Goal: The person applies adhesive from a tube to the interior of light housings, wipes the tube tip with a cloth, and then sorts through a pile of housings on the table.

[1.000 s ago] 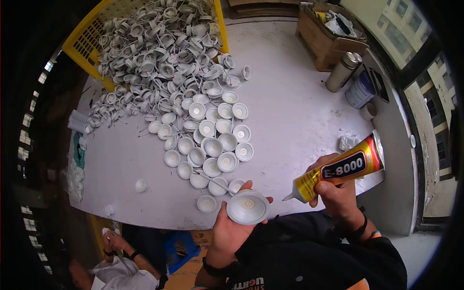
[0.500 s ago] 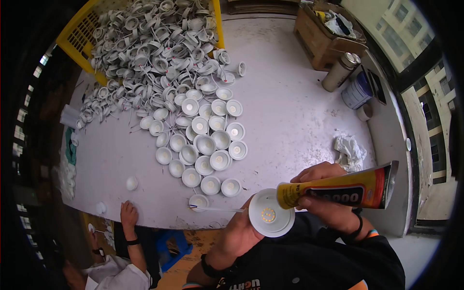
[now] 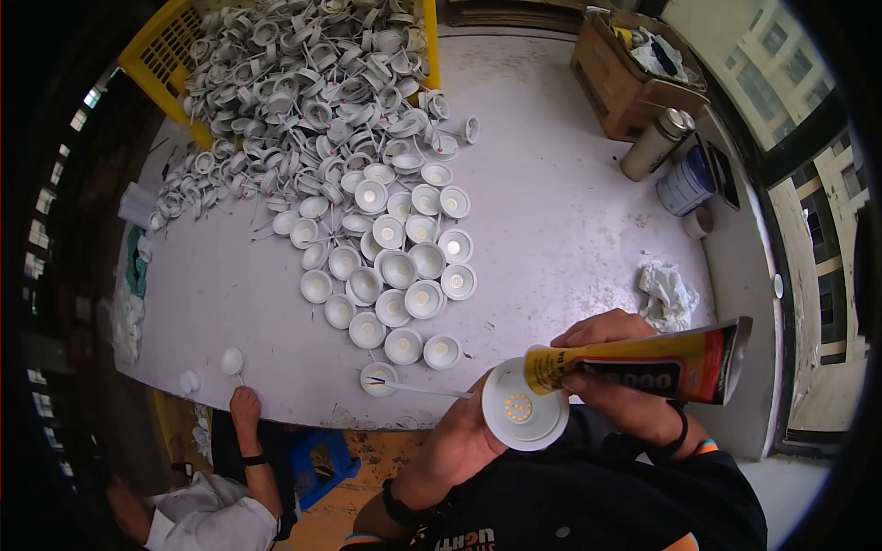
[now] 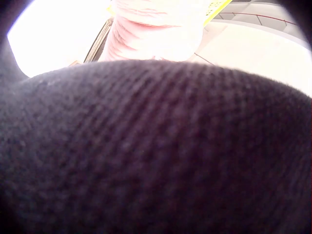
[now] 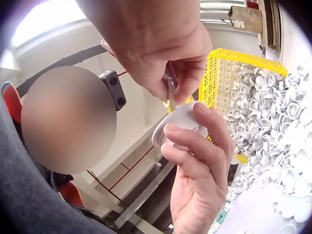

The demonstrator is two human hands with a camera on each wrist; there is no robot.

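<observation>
In the head view, my left hand [image 3: 457,443] holds a white round LED downlight [image 3: 503,397] near the table's front edge, its face with yellow LED dots turned up. A white cable runs left from it. My right hand [image 3: 638,410] grips a yellow-and-red tube of E-8000 glue [image 3: 684,360], tilted down over the downlight's right rim; the nozzle is hidden there. From below, the right wrist view shows the left fingers [image 5: 192,141] curled around the back of the downlight [image 5: 178,119], with the right hand [image 5: 161,53] just above its rim. Sleeve cloth fills most of the left wrist view.
Rows of downlights [image 3: 398,269] lie left of centre, before a heap spilling from a yellow crate [image 3: 156,69]. Crumpled tissue [image 3: 668,296], a flask [image 3: 654,147], a tub [image 3: 684,181] and a carton [image 3: 611,78] stand right. Another person's hand [image 3: 244,406] is at the front left edge.
The glue tube has swung from the right onto the downlight's rim, and the downlight has tilted and shifted right. The other person's hand has come onto the table edge beside a loose downlight, which has moved.
</observation>
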